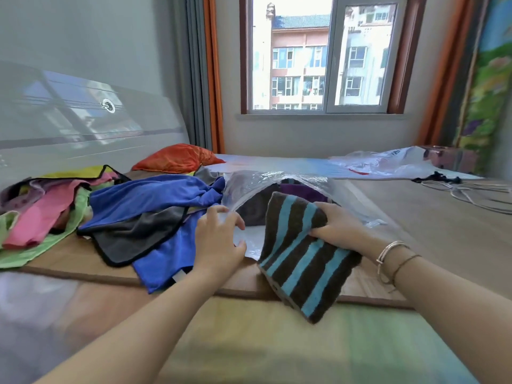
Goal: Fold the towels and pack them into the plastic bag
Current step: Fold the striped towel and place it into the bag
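**Presently on the bed: towels, bag, two hands**

Nearest, lower frame: a woven mat (277, 336) with pale yellow-green bands, blurred.

Centre right: a folded striped towel (302, 259), thick terry, dark brown and turquoise bands, roughly rectangular, its far end tipped up into the mouth of the plastic bag. The right hand (336, 227) grips its upper right edge, fingers curled over the pile, thumb underneath; thin bracelets (392, 256) circle the wrist.

Centre: the left hand (219, 239) pinches the near lip of the clear plastic bag (249, 189), thumb and fingers closed on the crinkled film, holding the mouth raised into an arch. Inside lie dark folded cloths, one purple; details unclear through the sheen.

Left of centre: a loose blue towel (155, 200), smooth microfibre, crumpled, with a grey black-edged cloth (138, 234) draped across it.

Far left: a heap of a pink towel (41, 217), a light green towel (33, 250) and a yellow black-trimmed cloth (80, 173), all unfolded.

Beyond, upper centre: an orange satin cushion (177, 157), glossy and creased. Upper right: a second clear bag (388, 162), flattened, and white cables (471, 192) on the mat.

Farthest: a window (321, 56) with a brown frame, orange curtains (214, 79) beside it, and a glossy white headboard (83, 120) at upper left.
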